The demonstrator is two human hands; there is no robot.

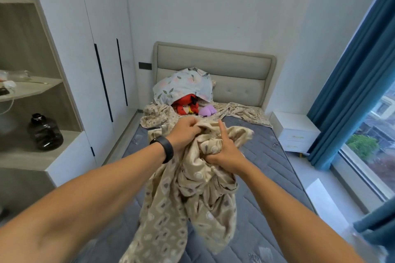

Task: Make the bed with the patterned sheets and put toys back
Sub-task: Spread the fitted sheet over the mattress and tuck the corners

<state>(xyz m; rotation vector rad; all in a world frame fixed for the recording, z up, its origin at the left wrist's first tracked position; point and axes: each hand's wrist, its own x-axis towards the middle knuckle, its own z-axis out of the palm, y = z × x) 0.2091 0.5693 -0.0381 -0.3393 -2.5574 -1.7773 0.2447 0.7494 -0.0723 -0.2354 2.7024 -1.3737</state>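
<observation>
**Both hands bunch the beige sheet over the bare mattress**

Nearest the camera, the beige patterned sheet (188, 194) hangs in a crumpled bundle from both hands, its lower folds trailing onto the grey quilted mattress (267, 177). The right hand (224, 153) clenches a wad of the fabric, thumb sticking up. Just beyond it, the left hand (186, 132) grips another fold with curled fingers; a black wristband (165, 148) sits on that wrist. Farther up the bed, more of the same beige fabric lies rumpled across the head end. There a red plush toy (186, 107) and a purple plush toy (206, 110) rest side by side, partly under a floral pillow (181, 87) leaning against the padded headboard (235, 66). A white nightstand (297, 130) stands right of the bed, beside blue curtains (350, 83).
</observation>
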